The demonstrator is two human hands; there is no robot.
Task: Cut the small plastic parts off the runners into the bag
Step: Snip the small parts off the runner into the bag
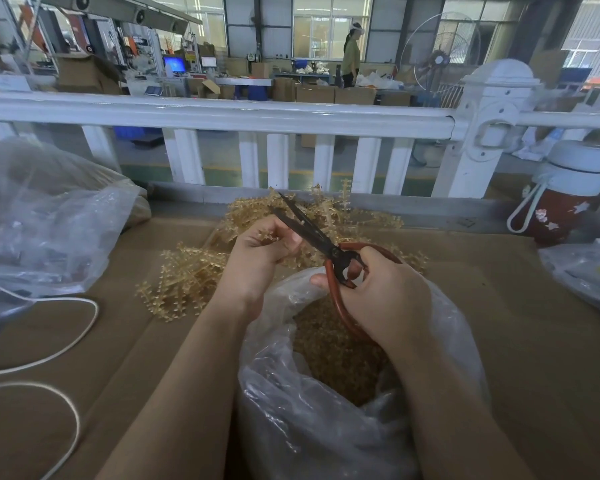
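Head view shows the left hand pinching a runner between curled fingers, above the far rim of the bag. Right hand grips the scissors by the red handles, fingers curled through the loops. The blades point up and left, away from the person, slightly parted, with their inner part beside the left fingertips. The runner lies left of the blades, so the cut must close leftward across it; its long axis cannot be told, as the fingers cover most of it. Cut parts fill the open bag directly below both hands. The uncut pile lies on the cardboard beyond and left of the bag, nearer the left hand.
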